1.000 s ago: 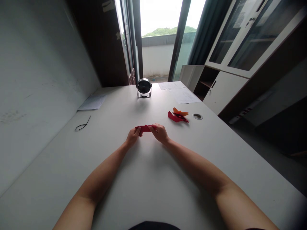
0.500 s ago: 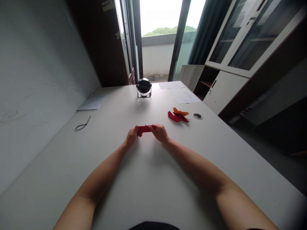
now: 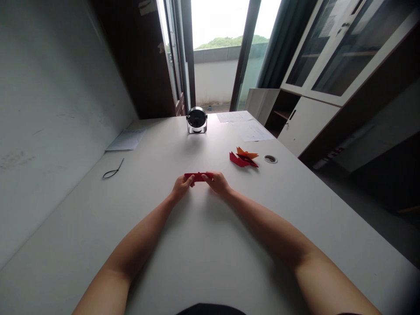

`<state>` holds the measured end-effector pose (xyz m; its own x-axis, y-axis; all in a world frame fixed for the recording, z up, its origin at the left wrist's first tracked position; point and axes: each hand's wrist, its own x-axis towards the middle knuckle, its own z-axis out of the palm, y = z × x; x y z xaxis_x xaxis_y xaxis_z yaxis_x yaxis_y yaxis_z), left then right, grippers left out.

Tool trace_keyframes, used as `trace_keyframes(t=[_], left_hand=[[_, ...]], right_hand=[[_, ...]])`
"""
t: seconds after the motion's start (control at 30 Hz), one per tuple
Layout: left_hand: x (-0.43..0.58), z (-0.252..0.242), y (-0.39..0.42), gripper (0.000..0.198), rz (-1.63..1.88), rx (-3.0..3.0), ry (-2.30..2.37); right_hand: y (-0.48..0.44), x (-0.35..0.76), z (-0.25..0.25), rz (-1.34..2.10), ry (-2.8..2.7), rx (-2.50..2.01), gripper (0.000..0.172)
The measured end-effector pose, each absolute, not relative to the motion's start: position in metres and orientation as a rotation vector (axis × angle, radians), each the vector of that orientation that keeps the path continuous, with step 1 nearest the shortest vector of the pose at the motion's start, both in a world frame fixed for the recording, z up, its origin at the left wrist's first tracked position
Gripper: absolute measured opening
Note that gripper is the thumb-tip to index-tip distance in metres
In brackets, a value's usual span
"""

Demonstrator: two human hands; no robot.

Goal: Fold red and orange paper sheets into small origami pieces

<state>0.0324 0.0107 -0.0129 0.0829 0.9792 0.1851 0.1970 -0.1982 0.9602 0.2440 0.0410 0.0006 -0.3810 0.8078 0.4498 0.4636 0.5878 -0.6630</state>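
A narrow piece of folded red paper (image 3: 198, 177) is stretched between my two hands, just above the white table (image 3: 203, 245). My left hand (image 3: 181, 186) is closed on its left end, the thumb lying over the front. On the other end, my right hand (image 3: 219, 182) pinches the paper with its thumb in front. The fingers behind the paper are mostly hidden. Farther off to the right lie folded paper shapes, a red one (image 3: 239, 161) and an orange one (image 3: 248, 153), touching each other.
A round black device on a silver stand (image 3: 197, 120) stands at the table's far end. Paper sheets (image 3: 254, 131) lie at the back right, more papers (image 3: 126, 140) at the left. A looped black cable tie (image 3: 111, 173) is on the left; a cable hole (image 3: 271, 159) is on the right.
My left thumb has shifted right, over the front of the red paper. More of the paper's left end now shows above my left hand.
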Motion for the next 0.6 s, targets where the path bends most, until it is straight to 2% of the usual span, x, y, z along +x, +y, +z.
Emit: trace_keyframes(t=[0.6], left_hand=[[0.0327,-0.0115,0.0094,0.046,1.121,1.620,1.266]], right_hand=[[0.0432,0.2442,-0.0006,0.605,-2.073,-1.008,0.047]])
